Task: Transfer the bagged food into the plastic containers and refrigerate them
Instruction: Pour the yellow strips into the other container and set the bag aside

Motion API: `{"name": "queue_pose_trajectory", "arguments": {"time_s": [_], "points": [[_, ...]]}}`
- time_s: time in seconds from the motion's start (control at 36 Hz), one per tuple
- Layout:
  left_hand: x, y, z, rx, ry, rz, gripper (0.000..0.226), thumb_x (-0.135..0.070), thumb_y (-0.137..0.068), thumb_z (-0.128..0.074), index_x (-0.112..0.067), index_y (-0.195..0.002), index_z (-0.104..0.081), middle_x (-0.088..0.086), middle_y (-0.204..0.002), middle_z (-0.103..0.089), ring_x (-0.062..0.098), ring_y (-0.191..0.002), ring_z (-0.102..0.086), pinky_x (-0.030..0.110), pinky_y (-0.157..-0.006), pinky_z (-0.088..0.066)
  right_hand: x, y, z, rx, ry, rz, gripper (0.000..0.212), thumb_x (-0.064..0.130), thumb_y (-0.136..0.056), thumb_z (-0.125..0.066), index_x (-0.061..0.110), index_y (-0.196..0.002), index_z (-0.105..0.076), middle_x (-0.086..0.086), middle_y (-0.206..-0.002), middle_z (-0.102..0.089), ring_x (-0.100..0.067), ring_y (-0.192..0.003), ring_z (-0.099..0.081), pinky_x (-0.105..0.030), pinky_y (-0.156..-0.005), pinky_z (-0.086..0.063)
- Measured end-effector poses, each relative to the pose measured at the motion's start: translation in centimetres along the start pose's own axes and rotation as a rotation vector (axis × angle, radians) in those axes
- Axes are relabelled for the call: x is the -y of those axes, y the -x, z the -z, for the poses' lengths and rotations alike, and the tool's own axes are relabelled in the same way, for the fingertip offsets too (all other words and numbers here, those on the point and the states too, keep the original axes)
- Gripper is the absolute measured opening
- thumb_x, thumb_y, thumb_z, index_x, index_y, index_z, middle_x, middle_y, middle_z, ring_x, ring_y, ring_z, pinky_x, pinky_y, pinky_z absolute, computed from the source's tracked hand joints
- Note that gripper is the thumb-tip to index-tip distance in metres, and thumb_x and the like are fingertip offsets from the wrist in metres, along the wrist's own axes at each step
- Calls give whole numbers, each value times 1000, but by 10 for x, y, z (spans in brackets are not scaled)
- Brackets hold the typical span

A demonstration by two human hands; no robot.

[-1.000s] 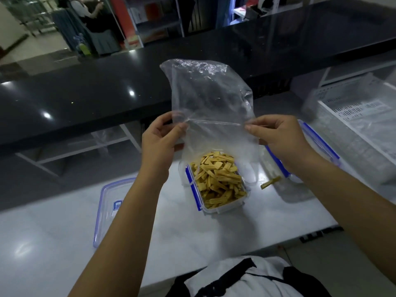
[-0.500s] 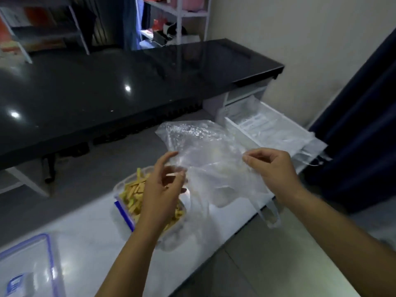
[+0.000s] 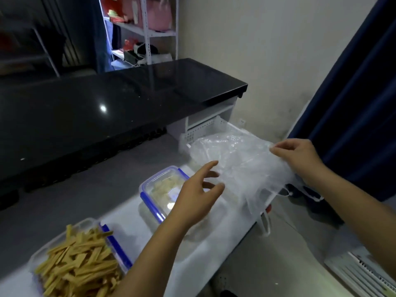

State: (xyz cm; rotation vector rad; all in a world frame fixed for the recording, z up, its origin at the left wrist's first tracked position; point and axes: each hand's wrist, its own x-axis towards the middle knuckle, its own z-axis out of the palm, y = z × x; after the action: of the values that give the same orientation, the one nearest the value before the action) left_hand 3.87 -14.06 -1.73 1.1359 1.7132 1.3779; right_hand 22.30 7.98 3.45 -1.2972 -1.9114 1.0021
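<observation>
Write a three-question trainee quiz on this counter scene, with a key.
1. True or false: the right hand pinches the empty clear plastic bag.
2. Which container has its lid on? A) the container of yellow food strips B) the blue-clipped container beside the left hand
3. Fill in: the left hand's fingers are spread and grip ____.

Key: 1 true; 2 B; 3 nothing

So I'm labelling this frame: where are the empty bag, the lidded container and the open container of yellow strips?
empty bag point(image 3: 242, 161), head view, crumpled middle.
lidded container point(image 3: 159, 189), head view, clear lid.
open container point(image 3: 79, 264), head view, heaped strips.
</observation>
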Motion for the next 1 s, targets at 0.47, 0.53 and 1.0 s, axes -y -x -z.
{"name": "queue_pose_trajectory", "arguments": {"time_s": [0.47, 0.53, 1.0], "points": [[52, -201, -126, 261, -1092, 506, 87, -77, -92, -23, -32, -158, 13, 1, -165, 24, 28, -151, 24, 51, -121, 15, -123, -156, -69, 818, 903, 569, 74, 74, -89, -9, 45, -153, 16, 8, -163, 24, -19, -151, 22, -46, -123, 8], [69, -211, -137, 340, -1172, 578, 92, -81, -89, -21, -30, -158, 13, 2, -165, 23, 30, -152, 21, 54, -120, 14, -148, -163, -81, 916, 948, 538, 71, 71, -93, -11, 44, -152, 17, 6, -163, 26, -19, -150, 24, -44, -121, 12], [43, -175, -111, 133, -1065, 406, 87, -74, -92, -35, -33, -159, 3, 2, -166, 20, 26, -149, 30, 50, -118, 23, -93, -168, -60, 944, 513, 401, 85, 80, -74, -49, 59, -148, -14, 21, -164, -8, -17, -149, -23, -47, -117, -28]]}}
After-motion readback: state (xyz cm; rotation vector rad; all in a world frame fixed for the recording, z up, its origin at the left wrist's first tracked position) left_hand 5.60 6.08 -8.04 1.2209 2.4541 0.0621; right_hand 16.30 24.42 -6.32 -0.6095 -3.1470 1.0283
